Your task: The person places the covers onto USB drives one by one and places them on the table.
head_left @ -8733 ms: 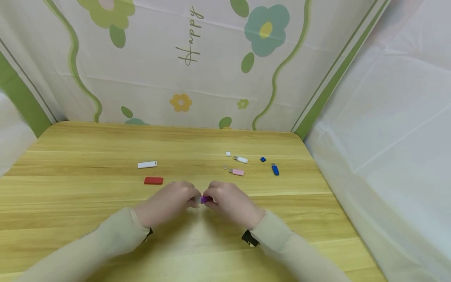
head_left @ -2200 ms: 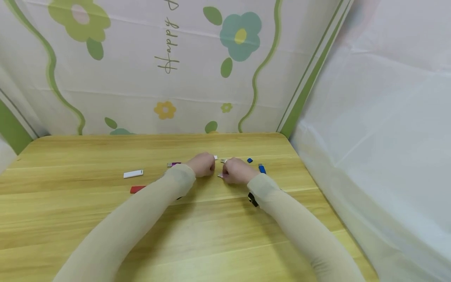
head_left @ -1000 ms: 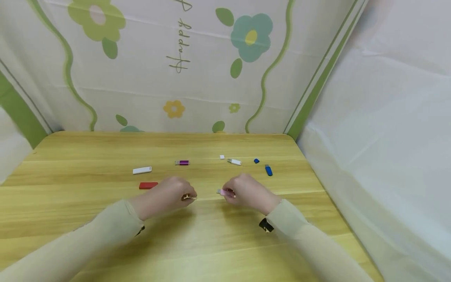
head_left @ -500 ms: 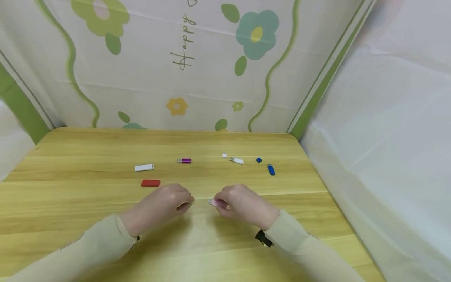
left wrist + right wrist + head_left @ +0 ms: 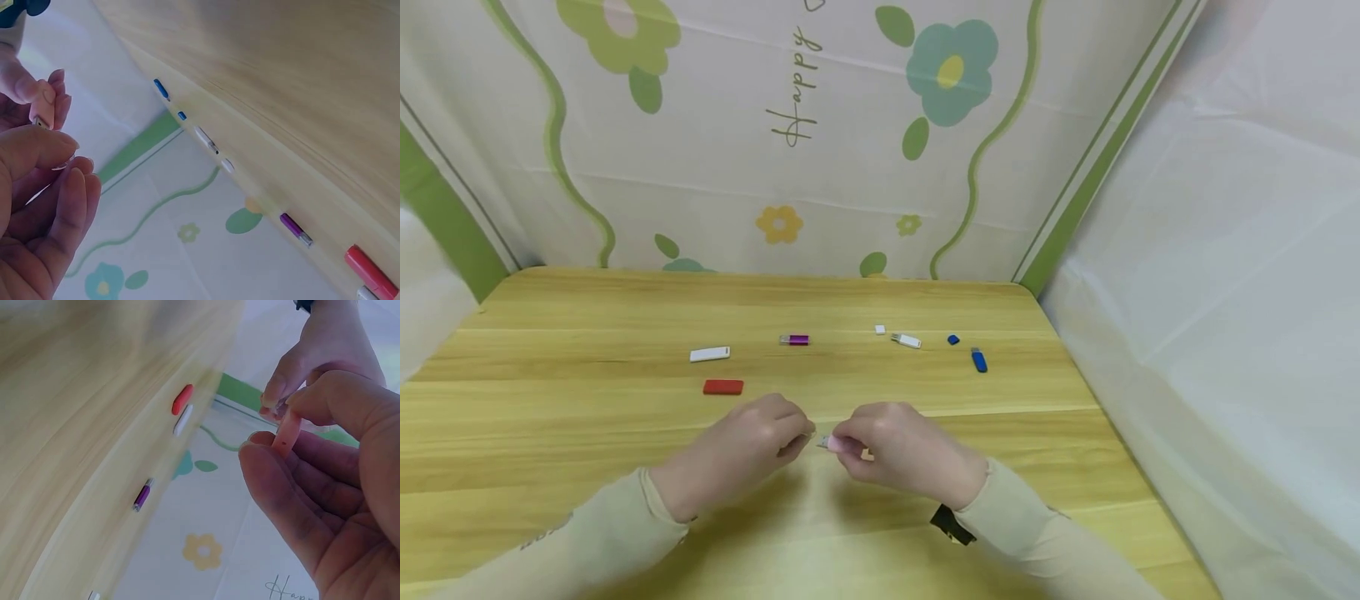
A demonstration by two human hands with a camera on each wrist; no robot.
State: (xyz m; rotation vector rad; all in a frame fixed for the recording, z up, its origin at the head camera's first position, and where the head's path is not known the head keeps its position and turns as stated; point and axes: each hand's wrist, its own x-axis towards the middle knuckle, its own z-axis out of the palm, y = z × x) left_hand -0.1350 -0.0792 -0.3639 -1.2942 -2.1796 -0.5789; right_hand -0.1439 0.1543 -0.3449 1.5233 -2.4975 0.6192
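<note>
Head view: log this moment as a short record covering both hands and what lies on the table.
Right hand: pinches pink USB stick, plug bared
Left hand: pinches small clear piece
Contact between piece and plug: cannot tell
Table, left: white bar, red bar
Table, middle: purple USB stick
Table, right: white USB stick and blue USB stick, uncapped; white cap and blue cap lie apart from them

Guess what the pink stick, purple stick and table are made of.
Pink stick: probably smooth plastic, given its even colour. Purple stick: apparently glossy metal or plastic, unclear which, given its bright and dark shading. Table: wood or laminate, soft sheen, given its streaked grain and pale reflection.
</note>
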